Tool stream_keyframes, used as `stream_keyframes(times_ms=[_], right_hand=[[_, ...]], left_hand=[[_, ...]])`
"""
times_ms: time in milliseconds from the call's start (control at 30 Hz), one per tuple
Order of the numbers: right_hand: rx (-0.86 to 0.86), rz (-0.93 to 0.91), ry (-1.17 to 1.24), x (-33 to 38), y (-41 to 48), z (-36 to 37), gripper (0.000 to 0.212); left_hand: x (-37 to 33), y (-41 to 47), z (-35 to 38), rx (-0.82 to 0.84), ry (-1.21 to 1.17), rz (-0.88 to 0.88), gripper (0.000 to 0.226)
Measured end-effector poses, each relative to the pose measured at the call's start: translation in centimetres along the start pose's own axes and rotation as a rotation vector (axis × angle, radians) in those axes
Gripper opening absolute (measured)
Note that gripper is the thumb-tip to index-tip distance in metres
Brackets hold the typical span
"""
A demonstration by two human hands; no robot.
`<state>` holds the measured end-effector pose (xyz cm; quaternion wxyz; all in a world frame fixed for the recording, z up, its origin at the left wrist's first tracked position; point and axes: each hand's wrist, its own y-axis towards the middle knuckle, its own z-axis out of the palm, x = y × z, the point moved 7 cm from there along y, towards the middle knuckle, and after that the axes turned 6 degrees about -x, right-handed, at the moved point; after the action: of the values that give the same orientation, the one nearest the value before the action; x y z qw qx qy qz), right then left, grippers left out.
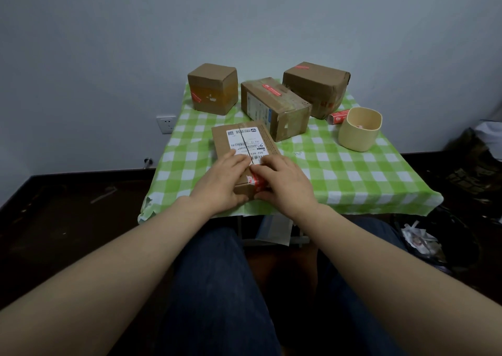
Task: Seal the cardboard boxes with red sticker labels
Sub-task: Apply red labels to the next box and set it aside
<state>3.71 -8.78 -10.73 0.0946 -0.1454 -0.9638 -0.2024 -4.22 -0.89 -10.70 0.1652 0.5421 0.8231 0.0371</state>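
One cardboard box [245, 141] lies at the near edge of the checked worktop [339, 176], under both hands. To seal it well, the sticker should be rubbed outward from the seam and down over the edge, so no corner lifts. The left hand [221, 183] steadies the lid with nearly straight fingers [239, 160] laid flat. The red sticker [255, 179] straddles the centre seam (partly hidden). The right hand [285, 185] presses it with loosely bent fingers, gripping nothing.

The left hand [222, 181] and right hand [285, 184] hide the box [218, 141]'s near end and part of the red sticker [256, 179]. Print on the label [245, 141] is illegibly small.
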Motion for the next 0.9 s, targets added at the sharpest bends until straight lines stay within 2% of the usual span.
stream_keyframes(times_ms=[400, 533, 800, 833, 900], right_hand=[[0.028, -0.045, 0.053, -0.2, 0.9, -0.2, 0.053], [0.035, -0.049, 0.052, -0.2, 0.7, -0.2, 0.057], [0.054, -0.038, 0.126, -0.5, 0.8, -0.5, 0.04], [0.046, -0.029, 0.169, -0.6, 0.8, -0.5, 0.037], [0.005, 0.108, 0.371, -1.0, 0.6, -1.0, 0.037]], left_hand=[[0.7, -0.1, -0.1, 0.001, -0.013, -0.042, 0.088], [1.1, -0.1, -0.2, 0.012, -0.018, -0.082, 0.093], [0.9, -0.4, -0.6, -0.016, -0.064, -0.085, 0.084], [0.7, -0.5, -0.8, -0.043, -0.076, -0.08, 0.079], [-0.3, -0.7, -1.3, -0.111, -0.085, -0.035, 0.074]])
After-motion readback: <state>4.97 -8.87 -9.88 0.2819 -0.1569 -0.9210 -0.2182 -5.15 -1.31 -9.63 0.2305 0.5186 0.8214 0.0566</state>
